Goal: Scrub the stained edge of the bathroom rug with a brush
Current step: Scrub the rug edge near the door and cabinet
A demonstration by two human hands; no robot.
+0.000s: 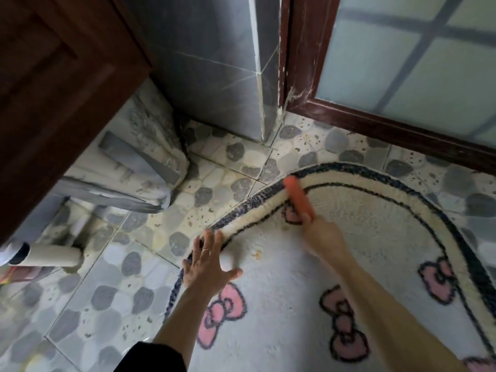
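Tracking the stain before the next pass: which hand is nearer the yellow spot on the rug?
Left. The left hand lies flat on the rug, thumb just below-left of the yellow spot; the right hand, gripping the orange brush, is farther right.

Your right hand [320,232] is smeared to a blur where it holds the long orange brush [298,200]. You cannot read how its fingers lie, and the brush's bristles cannot be made out. The cream tufted rug with a dark border and pink bows [295,291] is cut off at the right and bottom edges. The small yellowish mark [256,254] on its pile is too small to identify. At far left, a blurred red and orange object [18,273] is cut by the frame's edge.
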